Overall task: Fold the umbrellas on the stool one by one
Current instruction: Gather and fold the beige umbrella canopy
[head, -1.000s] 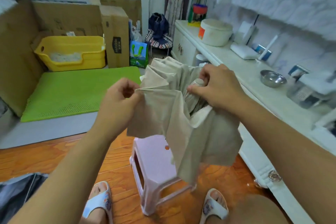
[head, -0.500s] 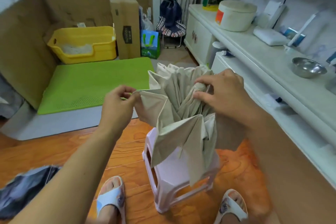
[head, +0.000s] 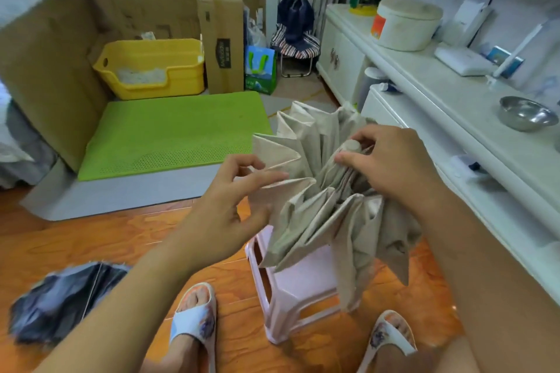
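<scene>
A beige umbrella [head: 321, 209] hangs half-collapsed above the pink plastic stool [head: 300, 291], its canopy bunched in loose pleats. My right hand [head: 391, 166] grips the umbrella near its round tip, with fingers curled into the folds. My left hand [head: 233, 206] pinches one pleat at the canopy's left edge between thumb and forefinger, the other fingers spread loosely. A dark grey umbrella [head: 63, 303] lies on the wooden floor at the lower left.
A white cabinet [head: 430, 91] runs along the right, carrying a steel bowl [head: 524, 113] and a white pot [head: 406, 24]. A green mat [head: 169, 133], a yellow bin [head: 151, 66] and cardboard boxes [head: 224, 39] stand behind. My sandalled feet flank the stool.
The umbrella has dropped lower over the stool. My left hand has shifted from a tight pinch on the canopy edge to a looser hold on another pleat. The dark umbrella has come into view.
</scene>
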Tool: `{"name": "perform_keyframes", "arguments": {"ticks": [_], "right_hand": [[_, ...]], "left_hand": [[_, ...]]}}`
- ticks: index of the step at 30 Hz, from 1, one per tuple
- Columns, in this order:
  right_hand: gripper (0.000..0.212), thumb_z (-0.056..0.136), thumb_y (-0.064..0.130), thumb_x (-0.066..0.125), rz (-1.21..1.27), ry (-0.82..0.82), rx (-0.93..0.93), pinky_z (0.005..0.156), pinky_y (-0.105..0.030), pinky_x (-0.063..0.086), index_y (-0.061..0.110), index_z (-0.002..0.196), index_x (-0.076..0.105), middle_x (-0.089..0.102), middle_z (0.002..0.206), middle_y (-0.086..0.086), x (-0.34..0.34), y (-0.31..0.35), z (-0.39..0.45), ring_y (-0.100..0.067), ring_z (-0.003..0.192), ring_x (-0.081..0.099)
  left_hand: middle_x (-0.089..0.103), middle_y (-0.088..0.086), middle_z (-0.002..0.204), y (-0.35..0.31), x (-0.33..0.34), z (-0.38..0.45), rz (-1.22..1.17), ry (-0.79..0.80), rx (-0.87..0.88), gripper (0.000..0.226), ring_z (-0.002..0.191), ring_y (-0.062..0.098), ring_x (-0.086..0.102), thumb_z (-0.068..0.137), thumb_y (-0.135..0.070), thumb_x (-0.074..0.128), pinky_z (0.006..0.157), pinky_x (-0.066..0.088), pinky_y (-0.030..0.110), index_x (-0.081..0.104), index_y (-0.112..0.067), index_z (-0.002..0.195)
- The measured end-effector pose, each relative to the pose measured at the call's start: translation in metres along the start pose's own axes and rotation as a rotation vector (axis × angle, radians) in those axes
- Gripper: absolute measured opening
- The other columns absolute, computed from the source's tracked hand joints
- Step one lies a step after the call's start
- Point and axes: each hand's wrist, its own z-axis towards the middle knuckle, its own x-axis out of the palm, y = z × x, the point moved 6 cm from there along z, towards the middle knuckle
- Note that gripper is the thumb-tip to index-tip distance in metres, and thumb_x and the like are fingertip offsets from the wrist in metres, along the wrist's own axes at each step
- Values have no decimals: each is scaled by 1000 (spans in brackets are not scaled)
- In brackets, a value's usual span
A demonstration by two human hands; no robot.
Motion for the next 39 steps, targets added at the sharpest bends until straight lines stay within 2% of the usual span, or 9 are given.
{"name": "perform_keyframes", "arguments": {"ticks": [4,7,12,17,21,28,31,35,39], "right_hand": [[24,76,52,79,23,2,13,79,-40,54,31,87,72,70,81,13,-2,2,-12,-14,82,65],[19,78,45,81,48,-5,20,78,-37,53,31,88,73,70,80,14,-7,3,-18,-11,81,63],[19,79,45,80,39,-6,46,71,-31,48,30,89,73,70,80,13,-7,-1,-20,-8,79,62],[19,81,45,78,-13,-7,56,70,-32,47,28,86,71,69,78,10,-11,-9,-15,-13,77,62],[22,82,47,78,-49,-26,93,69,-31,44,26,85,71,67,76,8,-15,-16,-12,-18,77,61],[50,71,77,59,-126,31,135,93,-46,49,48,113,61,65,97,-1,-9,-22,-6,-28,106,55],[45,89,52,68,-87,102,9,96,-41,43,48,133,59,63,102,0,-10,-13,-4,-23,106,54],[42,98,23,65,3,222,-107,81,-19,35,35,137,62,61,104,17,-8,-7,-8,-6,97,51],[32,94,18,70,-5,189,-147,86,-24,40,23,126,70,72,111,3,-8,-7,-2,-14,101,62]], "left_hand": [[38,-9,129,21,9,-2,149,-45,-95,60,125,10,42,85,-20,78,110,32,20,56,-40,137],[37,-6,130,23,4,8,155,-106,-94,42,120,15,41,88,-19,77,104,29,14,66,-37,124],[49,-1,133,17,20,17,288,71,72,27,114,19,43,90,-43,62,101,38,31,74,-35,114],[61,-17,87,29,18,13,178,184,-61,25,78,2,55,94,-50,50,70,46,36,66,-31,88],[69,-21,92,26,2,8,168,142,-10,17,84,-1,63,93,-39,59,75,49,26,74,-35,100],[73,-16,95,24,-11,10,284,-3,-64,27,87,11,68,92,-42,55,77,53,33,77,-26,91],[74,-14,96,26,-12,10,277,-53,-122,25,88,9,66,91,-37,56,77,48,29,77,-23,90],[75,-10,96,30,-13,13,263,-85,-145,30,85,8,61,92,-38,54,73,38,23,76,-19,91],[74,-9,99,33,-9,14,261,-29,-154,15,93,15,66,96,-29,63,81,48,32,75,-21,94]]}}
